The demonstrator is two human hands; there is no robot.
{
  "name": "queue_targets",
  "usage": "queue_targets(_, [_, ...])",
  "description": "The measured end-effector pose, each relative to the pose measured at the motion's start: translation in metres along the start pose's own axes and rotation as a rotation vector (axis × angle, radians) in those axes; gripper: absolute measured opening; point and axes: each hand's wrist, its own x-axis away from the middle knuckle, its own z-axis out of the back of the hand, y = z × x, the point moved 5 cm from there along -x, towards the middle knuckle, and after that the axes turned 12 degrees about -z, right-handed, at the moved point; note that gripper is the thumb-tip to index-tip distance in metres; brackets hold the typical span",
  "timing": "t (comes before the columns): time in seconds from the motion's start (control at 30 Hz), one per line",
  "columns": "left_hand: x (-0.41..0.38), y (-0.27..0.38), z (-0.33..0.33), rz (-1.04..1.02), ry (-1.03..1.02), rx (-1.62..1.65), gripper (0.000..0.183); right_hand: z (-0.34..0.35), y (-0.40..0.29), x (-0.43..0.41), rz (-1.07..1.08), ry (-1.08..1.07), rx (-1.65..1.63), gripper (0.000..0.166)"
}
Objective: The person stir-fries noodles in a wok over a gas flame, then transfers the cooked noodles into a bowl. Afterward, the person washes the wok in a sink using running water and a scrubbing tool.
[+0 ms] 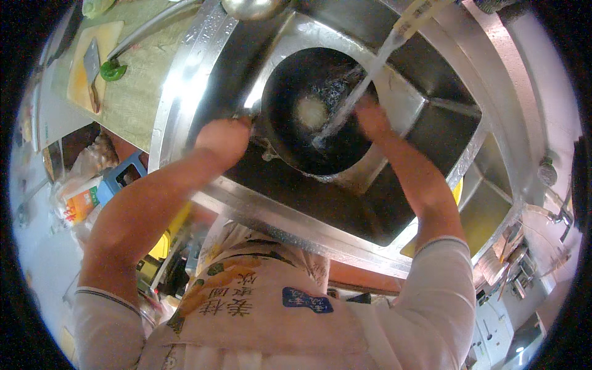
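A round black wok point(296, 152) sits in the stainless steel sink point(180, 115), with some water moving inside it. My left hand point(226, 138) is closed at the wok's left side, around its handle, most of which the hand hides. My right hand point(372, 118) reaches inside the wok's right wall; it is blurred, and whether it holds something cannot be told. From a spout point(416, 18) at the top right, a stream of water point(354, 99) falls into the wok, passing just left of my right hand.
On the left counter point(143, 88), a cleaver point(92, 60) lies on a cutting board point(108, 37) beside a green pepper point(113, 70). A rounded metal vessel point(252, 7) stands at the sink's far rim. Another basin point(476, 203) lies right; a blue plastic stool point(108, 185) stands lower left.
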Motion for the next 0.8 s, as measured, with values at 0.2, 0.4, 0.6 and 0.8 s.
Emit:
queue_targets(0.2, [-0.003, 0.005, 0.004, -0.038, -0.042, -0.047, 0.022, -0.077, -0.084, -0.048, 0.084, 0.119, -0.349, 0.005])
queue_targets(0.4, [-0.003, 0.001, 0.000, -0.005, 0.007, 0.042, 0.022, -0.004, 0.035, 0.019, -0.258, -0.220, 0.104, 0.018])
queue_targets(0.6, [-0.003, 0.009, 0.012, -0.003, -0.048, -0.006, 0.024, -0.054, -0.048, -0.069, 0.062, 0.215, 0.175, 0.016])
queue_targets(0.8, [-0.003, 0.003, 0.002, 0.041, -0.015, 0.071, 0.024, -0.036, 0.001, 0.022, 0.137, 0.015, 0.364, 0.026])
